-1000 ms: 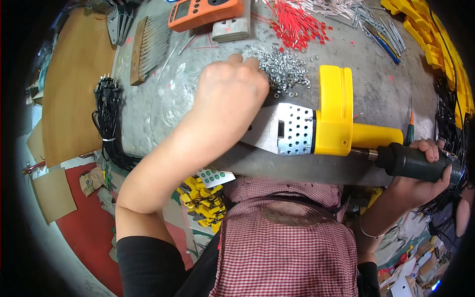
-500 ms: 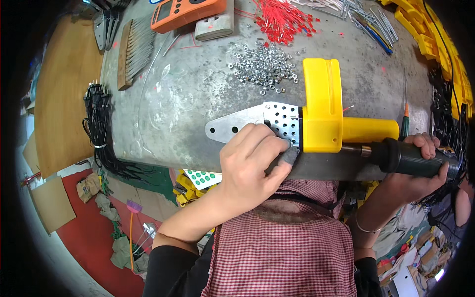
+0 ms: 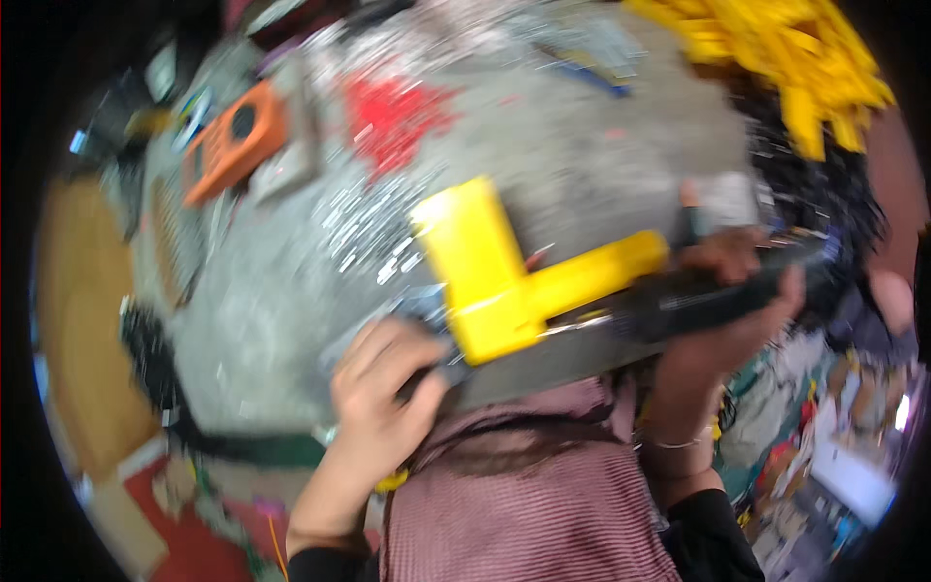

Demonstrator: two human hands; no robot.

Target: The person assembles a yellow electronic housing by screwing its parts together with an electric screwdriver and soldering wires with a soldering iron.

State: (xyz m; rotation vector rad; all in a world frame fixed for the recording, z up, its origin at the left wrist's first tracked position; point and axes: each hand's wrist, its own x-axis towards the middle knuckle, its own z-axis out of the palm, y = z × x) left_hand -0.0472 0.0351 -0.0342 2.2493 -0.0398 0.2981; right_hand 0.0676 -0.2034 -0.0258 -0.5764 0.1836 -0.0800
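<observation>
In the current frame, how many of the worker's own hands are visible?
2. The left hand is at the metal plate beside the yellow housing; the right hand grips the dark tool. Both are blurred; neither is fully hidden.

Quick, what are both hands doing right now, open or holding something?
Left hand: curled at the metal plate; blur hides whether it grips.
Right hand: closed around the dark power driver.

Plastic housing (image 3: 475, 272) is yellow, power screwdriver (image 3: 703, 306) blackish green, multimeter (image 3: 225, 153) orange, worktop (image 3: 582, 175) mottled grey, wires (image 3: 393, 121) red, nuts (image 3: 373, 223) silver. Apron (image 3: 524, 514) shows fine red-and-pale patterning, blurred; right sleeve (image 3: 716, 529) is black.
</observation>
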